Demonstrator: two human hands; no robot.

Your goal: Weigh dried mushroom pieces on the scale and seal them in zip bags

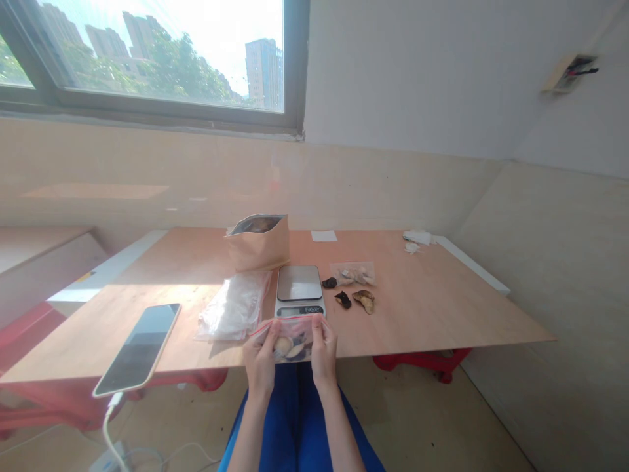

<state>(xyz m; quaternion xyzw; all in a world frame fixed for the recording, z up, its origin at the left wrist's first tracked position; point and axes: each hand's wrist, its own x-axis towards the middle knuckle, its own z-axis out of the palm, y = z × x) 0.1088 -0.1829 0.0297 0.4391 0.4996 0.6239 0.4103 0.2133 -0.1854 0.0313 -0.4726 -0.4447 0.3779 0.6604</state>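
Between my two hands is a clear zip bag [293, 341] with a red seal strip along its top, and several pale and dark shells show inside it. My left hand [260, 357] grips the bag's left top corner, thumb on the strip. The right top corner is pinched by my right hand [323, 347]. Just beyond the bag sits a kitchen scale [299, 283] with a bare metal plate; its display is partly covered by the bag. Right of the scale lie a small dark shell [329, 282], another dark shell [343, 300] and a larger brownish shell [364, 301].
A filled zip bag [352, 273] lies behind the loose shells. Left of the scale is a stack of clear bags [236, 305], with an open brown paper pouch [260, 246] behind. A phone [138, 351] on a cable overhangs the table's [432, 314] front left edge.
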